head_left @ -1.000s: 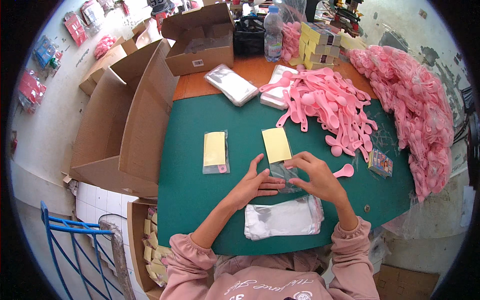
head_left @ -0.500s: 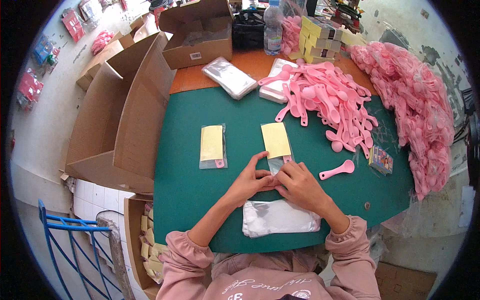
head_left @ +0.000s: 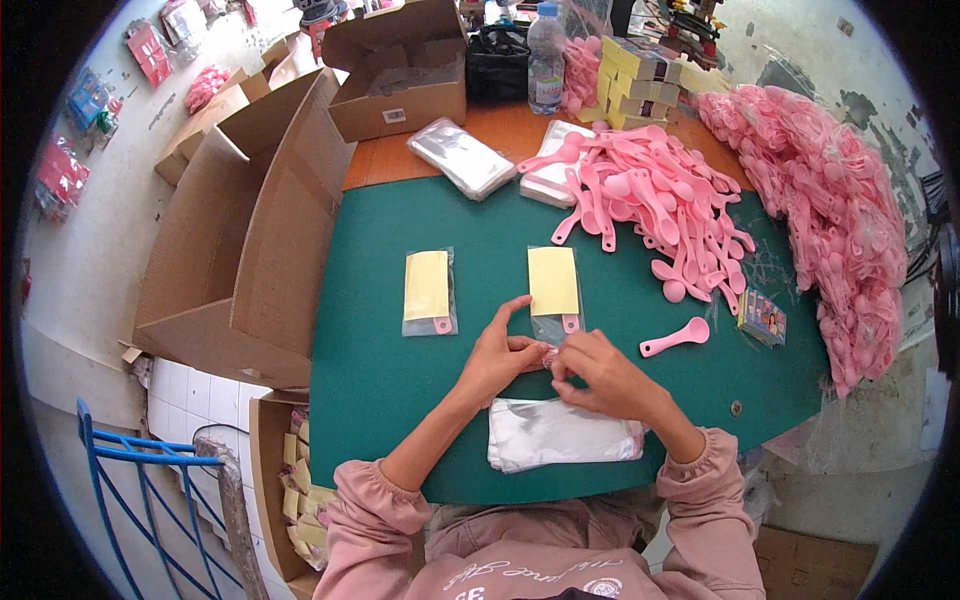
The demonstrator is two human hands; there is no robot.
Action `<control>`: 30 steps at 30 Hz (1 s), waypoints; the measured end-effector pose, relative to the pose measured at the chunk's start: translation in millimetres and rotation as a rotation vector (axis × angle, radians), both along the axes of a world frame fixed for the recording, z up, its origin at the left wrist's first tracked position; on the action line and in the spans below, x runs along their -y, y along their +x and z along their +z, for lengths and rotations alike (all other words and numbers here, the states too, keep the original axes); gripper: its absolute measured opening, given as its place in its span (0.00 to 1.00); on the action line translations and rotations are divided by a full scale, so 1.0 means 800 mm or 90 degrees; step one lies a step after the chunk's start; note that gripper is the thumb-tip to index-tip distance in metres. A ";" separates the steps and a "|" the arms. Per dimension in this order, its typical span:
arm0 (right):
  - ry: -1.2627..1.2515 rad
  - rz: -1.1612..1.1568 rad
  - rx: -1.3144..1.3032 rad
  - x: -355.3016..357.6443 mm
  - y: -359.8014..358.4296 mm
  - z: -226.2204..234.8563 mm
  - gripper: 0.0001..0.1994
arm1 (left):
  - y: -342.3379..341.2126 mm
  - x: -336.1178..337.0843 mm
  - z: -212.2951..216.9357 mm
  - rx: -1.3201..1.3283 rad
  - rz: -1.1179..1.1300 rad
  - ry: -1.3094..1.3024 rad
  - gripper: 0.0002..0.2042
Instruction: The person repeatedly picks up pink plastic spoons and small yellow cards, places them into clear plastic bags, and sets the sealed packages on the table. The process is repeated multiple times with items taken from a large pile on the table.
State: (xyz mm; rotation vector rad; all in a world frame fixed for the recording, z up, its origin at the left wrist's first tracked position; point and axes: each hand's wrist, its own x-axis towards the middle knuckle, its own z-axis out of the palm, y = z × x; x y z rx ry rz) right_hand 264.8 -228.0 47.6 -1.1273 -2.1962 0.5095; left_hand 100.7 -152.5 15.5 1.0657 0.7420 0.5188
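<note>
A clear plastic bag (head_left: 545, 329) lies on the table with a yellow card (head_left: 553, 282) and a pink spoon inside; only the spoon's handle end (head_left: 570, 323) shows below the card. My left hand (head_left: 500, 358) pinches the bag's near end, its index finger stretched along the bag's left edge. From the other side my right hand (head_left: 605, 372) has its fingers bent closed at the same near end, the fingertips partly hidden. Just below both hands rests a stack of clear bags (head_left: 560, 440). A second bag with a yellow card (head_left: 428, 285) and spoon lies to the left.
One loose pink spoon (head_left: 676, 338) lies right of my hands, near a small stack of printed cards (head_left: 762, 318). Behind are a heap of pink spoons (head_left: 660, 195) and more bag stacks (head_left: 462, 158). A tall cardboard box (head_left: 285, 220) borders the table's left side.
The bag between my hands has turned a little and now lies straighter. My right hand has shifted slightly down and right, its fingers curling more.
</note>
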 end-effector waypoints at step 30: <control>-0.042 -0.031 0.016 -0.004 0.012 -0.008 0.05 | 0.006 0.004 -0.001 -0.098 -0.032 0.148 0.34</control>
